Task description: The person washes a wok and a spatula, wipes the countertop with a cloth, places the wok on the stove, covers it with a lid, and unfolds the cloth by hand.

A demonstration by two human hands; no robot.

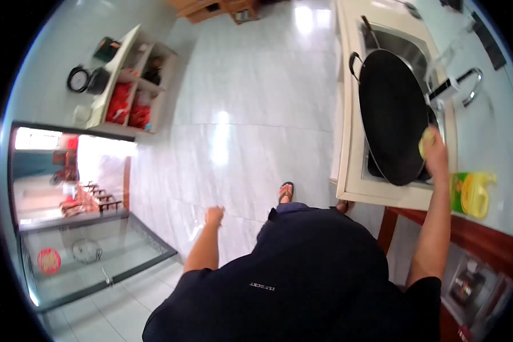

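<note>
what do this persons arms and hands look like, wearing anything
Both arms are bare from the short sleeves of a dark navy shirt down to the hands. The left hand and right hand show no gloves, and no watch or bracelet is visible on either wrist. The shirt has small pale lettering on its front, too small to read.

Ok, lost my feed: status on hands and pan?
Right hand presses sponge on pan in sink. Left hand free, off to the side. Tap over pan.
</note>
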